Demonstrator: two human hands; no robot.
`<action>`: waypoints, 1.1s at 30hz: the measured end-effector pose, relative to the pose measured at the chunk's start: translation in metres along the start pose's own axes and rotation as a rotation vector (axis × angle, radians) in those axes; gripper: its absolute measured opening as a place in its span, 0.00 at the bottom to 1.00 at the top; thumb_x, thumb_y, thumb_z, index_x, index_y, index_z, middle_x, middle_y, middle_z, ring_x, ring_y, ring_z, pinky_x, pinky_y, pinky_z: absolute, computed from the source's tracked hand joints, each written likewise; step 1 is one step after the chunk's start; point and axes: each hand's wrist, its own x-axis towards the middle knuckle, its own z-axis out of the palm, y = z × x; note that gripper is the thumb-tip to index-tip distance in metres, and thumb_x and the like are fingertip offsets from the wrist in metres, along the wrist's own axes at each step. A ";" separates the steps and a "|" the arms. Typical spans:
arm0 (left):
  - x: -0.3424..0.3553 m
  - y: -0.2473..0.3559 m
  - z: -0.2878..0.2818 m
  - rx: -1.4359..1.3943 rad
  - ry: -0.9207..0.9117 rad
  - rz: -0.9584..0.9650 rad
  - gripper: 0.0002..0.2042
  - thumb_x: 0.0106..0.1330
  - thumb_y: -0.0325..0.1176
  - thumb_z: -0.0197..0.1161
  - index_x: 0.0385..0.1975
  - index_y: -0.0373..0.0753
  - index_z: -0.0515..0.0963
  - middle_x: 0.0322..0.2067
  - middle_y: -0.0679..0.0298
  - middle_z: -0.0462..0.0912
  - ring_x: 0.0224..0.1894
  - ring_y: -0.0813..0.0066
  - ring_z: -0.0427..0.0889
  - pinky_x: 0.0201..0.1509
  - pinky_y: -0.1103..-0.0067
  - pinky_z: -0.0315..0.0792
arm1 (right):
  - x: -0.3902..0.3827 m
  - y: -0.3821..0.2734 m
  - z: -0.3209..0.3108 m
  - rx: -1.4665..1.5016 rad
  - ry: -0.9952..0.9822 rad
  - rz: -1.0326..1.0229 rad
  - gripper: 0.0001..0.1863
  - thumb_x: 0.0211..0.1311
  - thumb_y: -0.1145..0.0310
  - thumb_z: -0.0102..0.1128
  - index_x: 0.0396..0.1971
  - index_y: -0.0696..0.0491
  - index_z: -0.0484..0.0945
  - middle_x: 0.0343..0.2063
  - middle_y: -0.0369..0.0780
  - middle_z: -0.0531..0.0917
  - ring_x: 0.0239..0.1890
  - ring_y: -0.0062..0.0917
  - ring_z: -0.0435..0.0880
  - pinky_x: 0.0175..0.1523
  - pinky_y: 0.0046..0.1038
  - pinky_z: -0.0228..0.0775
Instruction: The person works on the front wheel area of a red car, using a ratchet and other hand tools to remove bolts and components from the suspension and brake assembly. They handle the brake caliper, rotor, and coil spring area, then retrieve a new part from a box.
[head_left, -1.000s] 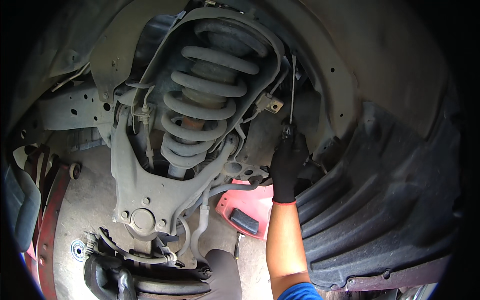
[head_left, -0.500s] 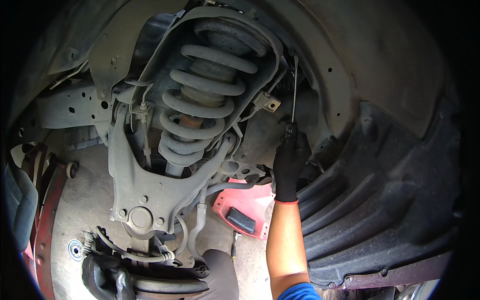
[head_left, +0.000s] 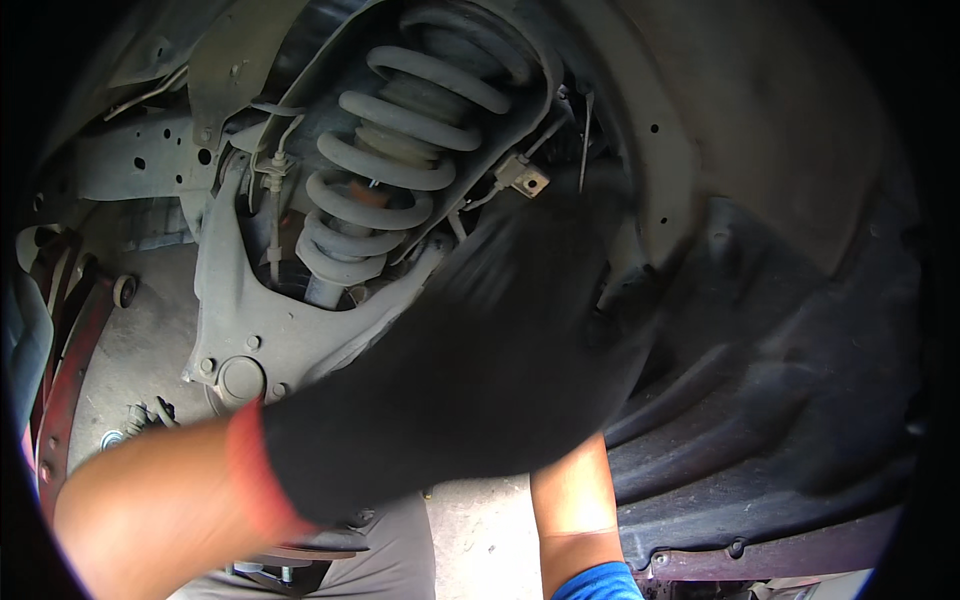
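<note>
My left hand [head_left: 460, 360], in a black glove with a red cuff, reaches across the middle of the view, close to the camera. Motion blurs it, so its fingers cannot be made out. Behind it my right hand is hidden; only the bare right forearm [head_left: 575, 500] and a blue sleeve [head_left: 597, 583] show below. A long thin metal-shafted tool [head_left: 586, 140] stands nearly upright above the gloved hand, inside the wheel arch beside the coil spring [head_left: 385, 160]. Its lower end is covered.
The grey upper control arm [head_left: 225, 290] spans below the spring. A small metal bracket [head_left: 522, 177] with a line sits right of the spring. Black ribbed wheel-arch liner [head_left: 760, 370] fills the right side. Red metal equipment [head_left: 70, 380] stands at the left.
My left hand has come up from the dark curved part at the lower left and swung across to the right hand, covering it. The view has shifted slightly.
</note>
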 end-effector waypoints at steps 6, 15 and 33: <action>0.097 -0.064 0.097 0.783 0.052 0.110 0.08 0.64 0.30 0.60 0.38 0.39 0.86 0.37 0.53 0.85 0.50 0.56 0.82 0.57 0.57 0.69 | 0.017 0.043 -0.013 -0.504 0.026 -0.287 0.18 0.79 0.61 0.51 0.60 0.55 0.73 0.53 0.43 0.71 0.56 0.31 0.67 0.59 0.34 0.59; 0.137 -0.097 0.113 1.007 0.170 0.031 0.05 0.61 0.31 0.65 0.35 0.42 0.85 0.33 0.55 0.86 0.38 0.59 0.86 0.47 0.57 0.73 | 0.023 0.040 -0.015 -0.632 0.035 -0.279 0.24 0.78 0.62 0.51 0.68 0.57 0.70 0.66 0.53 0.73 0.71 0.46 0.69 0.72 0.39 0.63; 0.167 -0.131 0.127 0.758 0.175 -0.347 0.15 0.67 0.34 0.55 0.43 0.29 0.82 0.42 0.43 0.84 0.48 0.45 0.83 0.53 0.59 0.75 | 0.061 -0.006 -0.034 -0.442 -0.398 0.140 0.20 0.77 0.67 0.48 0.62 0.58 0.75 0.62 0.55 0.75 0.66 0.50 0.71 0.70 0.42 0.63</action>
